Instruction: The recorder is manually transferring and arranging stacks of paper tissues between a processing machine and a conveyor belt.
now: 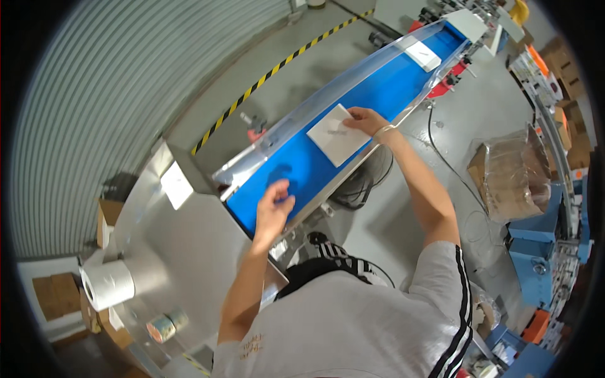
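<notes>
My right hand (368,121) grips the far right corner of a flat white square box (335,140), thumb on its top face. Small dark print marks the middle of that face. The box is over a blue conveyor belt (302,167); whether it rests fully on the belt I cannot tell. Nearer to me, above the belt's near end, my left hand (275,206) holds nothing, with its fingers loosely bent and apart. Farther up the belt lies another white box (423,55).
A clear guard (277,151) runs along the belt's left side. The metal table (195,264) at its near end bears a white sheet (177,185), a white paper roll (112,285) and tape rolls (162,327). A plastic-lined carton (513,173) stands to the right, near blue machinery (535,268).
</notes>
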A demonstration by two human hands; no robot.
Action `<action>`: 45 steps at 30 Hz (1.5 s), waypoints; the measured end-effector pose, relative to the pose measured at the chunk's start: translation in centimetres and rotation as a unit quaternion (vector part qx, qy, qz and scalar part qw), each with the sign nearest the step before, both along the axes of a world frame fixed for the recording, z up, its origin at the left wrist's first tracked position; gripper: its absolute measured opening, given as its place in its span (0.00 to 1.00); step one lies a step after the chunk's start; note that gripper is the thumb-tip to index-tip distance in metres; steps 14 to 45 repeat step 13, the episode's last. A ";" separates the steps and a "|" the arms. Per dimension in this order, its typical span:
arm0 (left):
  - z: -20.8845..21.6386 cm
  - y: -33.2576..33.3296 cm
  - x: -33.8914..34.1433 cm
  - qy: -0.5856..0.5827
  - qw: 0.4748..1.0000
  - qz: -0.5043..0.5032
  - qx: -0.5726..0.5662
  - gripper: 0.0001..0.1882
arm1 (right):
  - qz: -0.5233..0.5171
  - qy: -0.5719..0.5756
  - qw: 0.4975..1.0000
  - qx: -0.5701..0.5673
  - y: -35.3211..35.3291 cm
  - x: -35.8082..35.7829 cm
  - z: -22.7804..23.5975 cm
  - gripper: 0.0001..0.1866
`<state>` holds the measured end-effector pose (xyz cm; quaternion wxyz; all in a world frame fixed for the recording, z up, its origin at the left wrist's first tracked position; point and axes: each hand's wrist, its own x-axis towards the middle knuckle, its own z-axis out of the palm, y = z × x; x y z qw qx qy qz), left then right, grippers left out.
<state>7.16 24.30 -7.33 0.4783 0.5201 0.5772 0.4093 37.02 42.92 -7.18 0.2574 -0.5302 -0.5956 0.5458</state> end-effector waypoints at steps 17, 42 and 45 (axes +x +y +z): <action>-2.8 -5.1 -1.5 0.025 0.995 -0.069 -0.065 0.13 | -0.210 -0.353 0.748 0.521 -1.0 7.9 -1.5 0.32; -2.8 -5.1 -1.5 0.025 0.995 -0.069 -0.065 0.13 | -0.210 -0.353 0.748 0.521 -1.0 7.9 -1.5 0.32; -2.8 -5.1 -1.5 0.025 0.995 -0.069 -0.065 0.13 | -0.210 -0.353 0.748 0.521 -1.0 7.9 -1.5 0.32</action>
